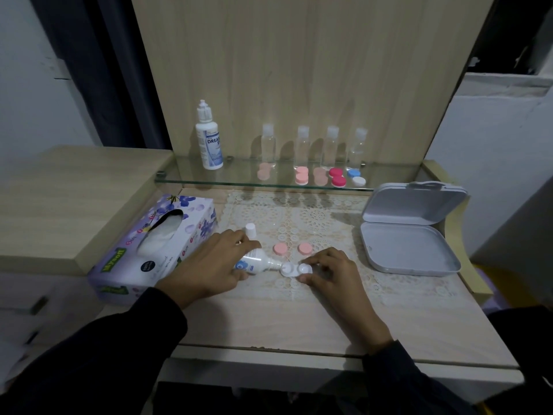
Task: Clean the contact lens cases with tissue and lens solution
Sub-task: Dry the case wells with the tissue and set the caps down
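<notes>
My left hand grips a small white lens solution bottle, tipped sideways with its nozzle over the left well of an uncapped white contact lens case. My right hand pinches that case at its right end and holds it on the lace mat. Two pink caps lie just behind the case. The bottle's white cap stands behind my left hand. A purple tissue box sits at the left with a tissue poking out.
An open white hinged box lies at the right. On the glass shelf stand a larger solution bottle, several clear small bottles and several capped lens cases in pink, red and blue-white.
</notes>
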Tool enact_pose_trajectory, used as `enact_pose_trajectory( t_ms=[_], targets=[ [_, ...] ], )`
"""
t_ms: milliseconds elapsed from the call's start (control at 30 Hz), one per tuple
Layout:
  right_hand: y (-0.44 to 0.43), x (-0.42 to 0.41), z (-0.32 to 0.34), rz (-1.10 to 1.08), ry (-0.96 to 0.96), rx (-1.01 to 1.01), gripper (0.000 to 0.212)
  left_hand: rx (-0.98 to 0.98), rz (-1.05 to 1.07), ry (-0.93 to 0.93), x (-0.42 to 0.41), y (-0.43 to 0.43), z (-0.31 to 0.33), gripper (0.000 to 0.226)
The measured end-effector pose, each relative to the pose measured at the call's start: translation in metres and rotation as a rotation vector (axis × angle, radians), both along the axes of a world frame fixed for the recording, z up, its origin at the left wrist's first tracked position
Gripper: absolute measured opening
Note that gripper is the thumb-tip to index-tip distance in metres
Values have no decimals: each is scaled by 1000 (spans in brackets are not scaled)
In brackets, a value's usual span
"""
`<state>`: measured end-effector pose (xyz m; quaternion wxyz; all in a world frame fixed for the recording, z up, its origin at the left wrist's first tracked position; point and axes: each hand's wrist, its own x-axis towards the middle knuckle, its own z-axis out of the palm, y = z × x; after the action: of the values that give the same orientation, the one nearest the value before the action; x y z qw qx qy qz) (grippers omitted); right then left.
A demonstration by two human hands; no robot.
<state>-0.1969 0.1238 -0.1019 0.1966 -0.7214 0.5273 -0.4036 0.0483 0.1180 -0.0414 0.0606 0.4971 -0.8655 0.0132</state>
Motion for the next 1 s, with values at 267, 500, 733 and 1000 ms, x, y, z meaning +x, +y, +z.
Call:
enact_pose_trajectory(
  t_ms=[267, 500, 733, 1000],
  targets=[
    [1, 1, 2, 3, 0, -4, 21, -9, -25, -55, -8, -3, 13, 52],
    [2, 0, 2, 13, 4, -20, 20, -41, -29, -84, -14, -5, 19, 41],
    [1, 0, 1, 10, 15, -12, 22, -35, -20, -73, -14, -3, 20, 39],
    [1, 0, 1, 8, 16, -8, 24, 11, 15, -7, -9, -2, 15, 46]
  ],
)
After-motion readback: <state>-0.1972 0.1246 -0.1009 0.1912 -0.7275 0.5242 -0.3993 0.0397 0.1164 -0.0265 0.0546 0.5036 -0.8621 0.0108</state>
